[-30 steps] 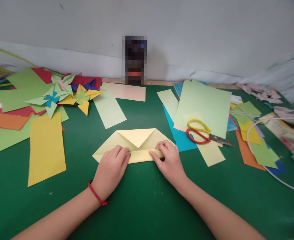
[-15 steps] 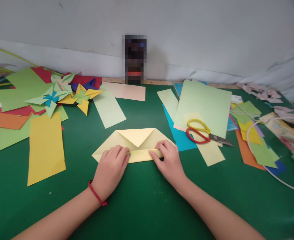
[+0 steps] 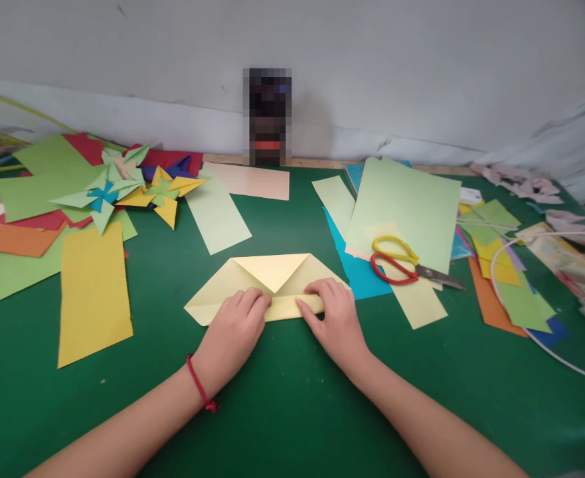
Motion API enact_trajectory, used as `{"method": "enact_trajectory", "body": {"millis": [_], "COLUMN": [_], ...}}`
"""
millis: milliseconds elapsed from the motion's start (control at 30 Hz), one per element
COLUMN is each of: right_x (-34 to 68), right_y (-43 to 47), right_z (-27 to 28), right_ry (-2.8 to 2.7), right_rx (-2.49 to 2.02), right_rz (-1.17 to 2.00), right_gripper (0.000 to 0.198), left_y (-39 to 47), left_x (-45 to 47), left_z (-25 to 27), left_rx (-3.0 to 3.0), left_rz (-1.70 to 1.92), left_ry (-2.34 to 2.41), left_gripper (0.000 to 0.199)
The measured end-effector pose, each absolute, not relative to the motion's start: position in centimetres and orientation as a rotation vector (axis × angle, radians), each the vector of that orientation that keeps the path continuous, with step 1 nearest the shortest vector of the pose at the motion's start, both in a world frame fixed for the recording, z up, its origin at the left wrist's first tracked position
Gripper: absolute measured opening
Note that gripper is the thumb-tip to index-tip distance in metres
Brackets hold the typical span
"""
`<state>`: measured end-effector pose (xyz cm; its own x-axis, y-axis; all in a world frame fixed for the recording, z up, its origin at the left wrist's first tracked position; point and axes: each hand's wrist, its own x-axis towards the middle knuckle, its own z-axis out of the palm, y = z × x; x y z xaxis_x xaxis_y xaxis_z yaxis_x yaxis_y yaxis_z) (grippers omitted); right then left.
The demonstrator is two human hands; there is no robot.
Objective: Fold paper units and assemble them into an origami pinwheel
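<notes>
A pale yellow sheet of paper lies on the green table, its two far corners folded in and a triangular flap pointing towards me. Along its near side runs a narrow folded strip. My left hand is closed on that strip left of the middle, fingers curled over it and the thumb mostly hidden. On the right part of the strip, my right hand pinches the paper between thumb and curled fingers. A red cord bracelet circles my left wrist.
Scissors with red and yellow handles rest on pale green paper at right. A yellow sheet and folded paper stars lie left. A white cable loops over coloured scraps. A pixelated upright object stands against the wall.
My left hand has slid right along the folded strip, towards my right hand. My right hand has hardly moved and keeps its hold on the paper.
</notes>
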<state>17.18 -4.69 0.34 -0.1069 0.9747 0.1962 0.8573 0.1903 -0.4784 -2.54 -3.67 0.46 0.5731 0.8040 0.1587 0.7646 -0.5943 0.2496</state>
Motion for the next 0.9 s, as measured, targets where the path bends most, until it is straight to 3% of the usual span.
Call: {"method": "enact_trajectory", "body": {"millis": [467,600,900], "right_x": [16.5,16.3,16.7], "right_y": [-5.0,-5.2,-5.1], "right_z": [0.2,0.2,0.3], "right_ry": [-2.144,-2.16,-2.142], "right_rx": [-1.716,-1.733,-1.752], "right_rz": [-0.022,-0.017,0.048], "right_gripper": [0.015,0.025,0.022], "left_y": [-3.6,-3.7,-5.1], "left_x": [-0.3,0.3,-0.8], "left_z": [1.8,1.9,1.7], "left_rx": [2.824,2.82,2.803], "left_rz": [0.163,0.152,0.035], "left_ry": [1.509,1.575,1.634], "left_gripper": [0.016,0.019,0.019]}}
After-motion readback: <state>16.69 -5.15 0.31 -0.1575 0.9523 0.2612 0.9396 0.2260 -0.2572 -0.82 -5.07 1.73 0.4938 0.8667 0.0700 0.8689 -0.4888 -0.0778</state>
